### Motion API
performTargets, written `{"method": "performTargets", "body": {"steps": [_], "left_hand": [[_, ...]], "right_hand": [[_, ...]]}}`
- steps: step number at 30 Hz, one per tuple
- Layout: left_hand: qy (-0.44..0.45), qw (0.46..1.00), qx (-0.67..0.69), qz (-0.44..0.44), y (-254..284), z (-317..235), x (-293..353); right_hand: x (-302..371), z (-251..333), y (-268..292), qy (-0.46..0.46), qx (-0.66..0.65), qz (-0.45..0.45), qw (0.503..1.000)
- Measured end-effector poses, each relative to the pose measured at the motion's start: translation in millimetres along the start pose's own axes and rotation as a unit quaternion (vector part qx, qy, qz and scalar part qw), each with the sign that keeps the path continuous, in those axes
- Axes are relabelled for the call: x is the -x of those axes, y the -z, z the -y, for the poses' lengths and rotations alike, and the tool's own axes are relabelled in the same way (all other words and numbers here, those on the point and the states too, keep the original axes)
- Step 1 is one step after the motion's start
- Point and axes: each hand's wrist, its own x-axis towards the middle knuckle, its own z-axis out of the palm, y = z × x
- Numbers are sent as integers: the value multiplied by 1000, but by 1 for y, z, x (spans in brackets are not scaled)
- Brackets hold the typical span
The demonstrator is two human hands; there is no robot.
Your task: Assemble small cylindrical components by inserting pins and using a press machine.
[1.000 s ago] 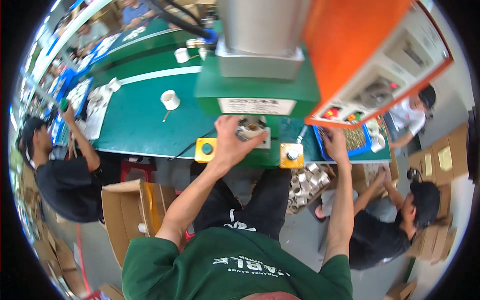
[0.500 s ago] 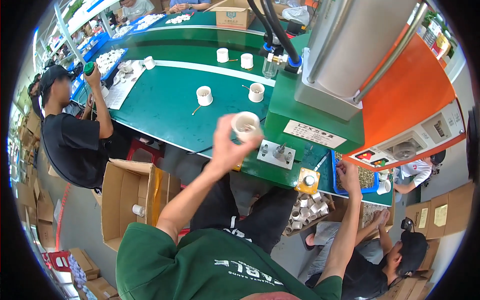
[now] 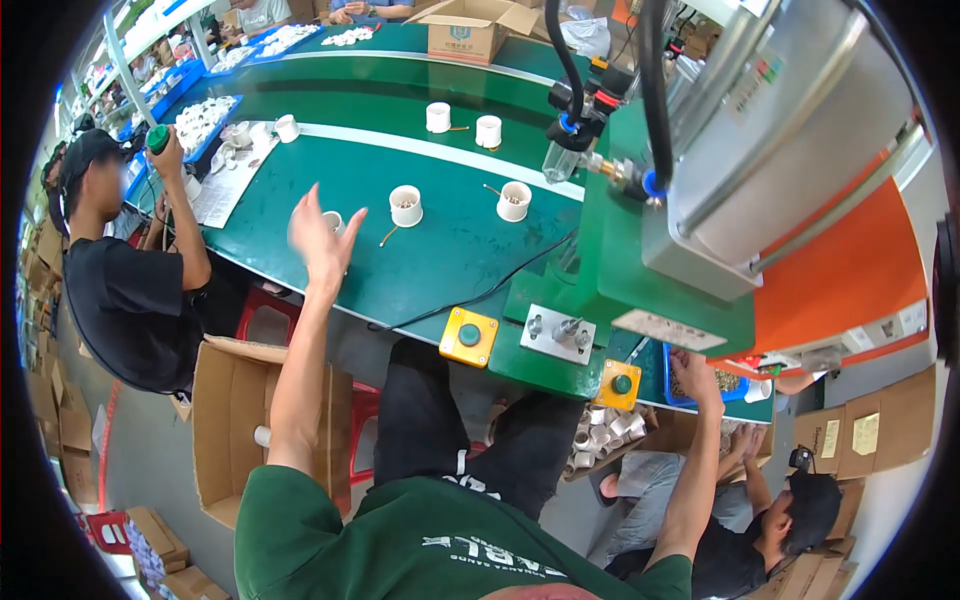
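My left hand (image 3: 318,240) is over the green table (image 3: 390,275), thumb and fingers spread. A white cup-shaped plastic part (image 3: 333,221) shows just behind the hand, partly hidden by it; whether they touch I cannot tell. Further right on the table stand a white cup (image 3: 405,206) with small pieces inside and a brown lead, and another such cup (image 3: 514,202). At the right, my right hand (image 3: 695,378) has its bent fingers down in a blue tray (image 3: 668,372) of small brass-coloured parts (image 3: 724,380). What its fingertips pinch is hidden.
A green press (image 3: 620,270) stands before me, its metal fixture (image 3: 557,335) between two yellow button boxes (image 3: 468,337) (image 3: 618,385). A black cable (image 3: 490,290) crosses the table. Cardboard boxes (image 3: 225,430) stand below. People sit at left (image 3: 130,280) and lower right (image 3: 745,520).
My left hand has moved left from beside the press with the white cup and has spread its fingers. My right hand stays in the blue tray. The view has shifted.
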Motion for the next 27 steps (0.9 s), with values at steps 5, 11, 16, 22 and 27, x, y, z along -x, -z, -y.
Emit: {"method": "performTargets", "body": {"steps": [5,11,16,22,27], "left_hand": [[-104,991,68,49,-70,-61,-66],[-63,976,-13,209,-201,-62,-126],[25,950,-56,306,-224,-56,-138],[36,951,26,306,-225,-54,-141],[35,944,213,249,-172,-77,-119]], "right_hand": [[-5,-38,-12,-68,16,148,986],[1,-93,-47,-65,91,80,991],[33,-103,-54,-102,94,63,988],[50,-120,-34,-106,88,82,987],[42,-71,-32,-117,73,123,983]]}}
